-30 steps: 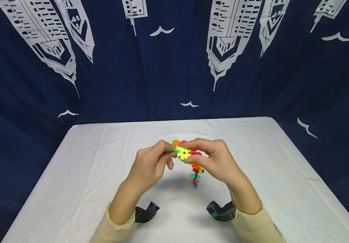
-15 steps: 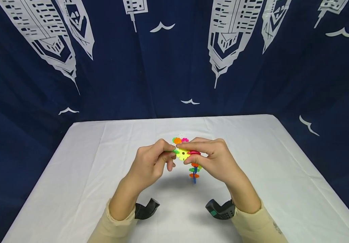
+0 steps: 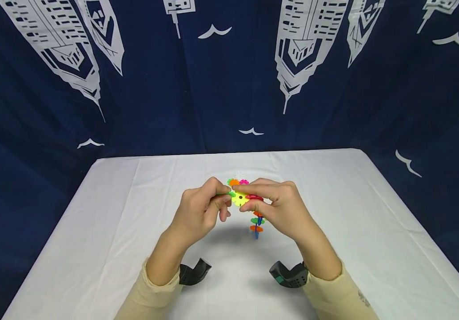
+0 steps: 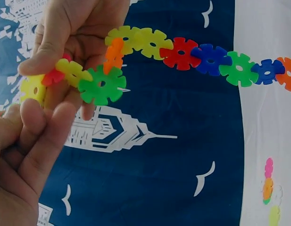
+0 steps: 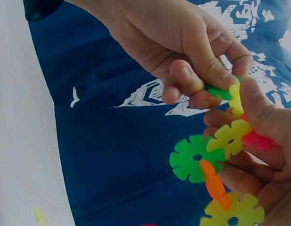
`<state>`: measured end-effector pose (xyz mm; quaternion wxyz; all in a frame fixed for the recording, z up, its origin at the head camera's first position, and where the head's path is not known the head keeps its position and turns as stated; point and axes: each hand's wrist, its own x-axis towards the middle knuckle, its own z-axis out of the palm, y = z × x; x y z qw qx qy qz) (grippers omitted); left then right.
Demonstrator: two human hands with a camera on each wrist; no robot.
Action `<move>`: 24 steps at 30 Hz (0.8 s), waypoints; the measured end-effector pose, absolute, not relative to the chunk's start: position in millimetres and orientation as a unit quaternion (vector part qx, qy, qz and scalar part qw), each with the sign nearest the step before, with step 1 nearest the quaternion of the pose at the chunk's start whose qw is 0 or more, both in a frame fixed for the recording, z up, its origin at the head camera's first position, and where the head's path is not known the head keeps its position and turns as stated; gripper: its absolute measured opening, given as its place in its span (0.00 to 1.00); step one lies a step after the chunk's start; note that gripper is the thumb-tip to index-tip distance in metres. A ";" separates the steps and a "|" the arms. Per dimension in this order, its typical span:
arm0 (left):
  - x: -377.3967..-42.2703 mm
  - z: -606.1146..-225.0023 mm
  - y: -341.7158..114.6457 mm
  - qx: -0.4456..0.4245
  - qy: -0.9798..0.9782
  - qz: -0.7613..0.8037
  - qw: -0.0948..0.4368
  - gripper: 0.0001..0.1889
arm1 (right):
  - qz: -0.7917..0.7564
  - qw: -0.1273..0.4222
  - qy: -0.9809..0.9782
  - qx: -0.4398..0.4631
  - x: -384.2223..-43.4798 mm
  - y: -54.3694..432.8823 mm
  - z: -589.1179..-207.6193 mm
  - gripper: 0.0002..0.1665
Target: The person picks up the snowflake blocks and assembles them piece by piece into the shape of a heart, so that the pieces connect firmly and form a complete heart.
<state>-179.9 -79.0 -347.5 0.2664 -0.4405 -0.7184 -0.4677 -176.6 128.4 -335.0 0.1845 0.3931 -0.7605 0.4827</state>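
Observation:
My left hand (image 3: 197, 213) pinches a green notched flower disc (image 5: 218, 92) between thumb and fingertips. Its edge meets a yellow disc (image 3: 239, 198), which my right hand (image 3: 279, 206) holds between thumb and fingers. That yellow disc is one end of a chain of interlocked discs. In the left wrist view the chain continues through a pink-red disc (image 4: 54, 76), a yellow one, a larger green disc (image 4: 103, 84) and an orange disc (image 4: 114, 55), then several more, among them a red disc (image 4: 180, 52). From the head, its tail (image 3: 257, 228) dangles below my right hand.
Loose flower discs lie on the white-covered table beyond my hands, among them an orange disc (image 3: 234, 182) and a pink disc (image 3: 244, 182). A clear disc (image 4: 277, 194) lies by them. A dark blue printed curtain (image 3: 197, 89) hangs behind the table (image 3: 133, 222).
Both hands keep their holds on the discs, with only slight shifts. The chain's tail sways a little below my right hand. The head view has tilted slightly downward.

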 end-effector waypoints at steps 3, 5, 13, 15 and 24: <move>-179.6 -346.6 -79.6 -0.437 -0.705 -0.509 0.231 0.08 | 0.489 0.183 -0.756 0.395 -176.6 129.5 -332.9 0.25; -178.8 -346.0 -81.4 -0.433 -0.695 -0.532 0.215 0.09 | 0.495 0.181 -0.750 0.399 -176.3 129.5 -331.8 0.25; -179.5 -343.5 -84.3 -0.422 -0.699 -0.536 0.215 0.12 | 0.496 0.178 -0.755 0.391 -173.4 137.7 -326.6 0.25; -179.0 -343.6 -84.9 -0.413 -0.706 -0.536 0.209 0.11 | 0.502 0.169 -0.756 0.385 -173.8 139.5 -326.8 0.24; -177.8 -347.4 -82.3 -0.387 -0.724 -0.537 0.195 0.10 | 0.493 0.158 -0.758 0.396 -179.6 141.2 -332.4 0.23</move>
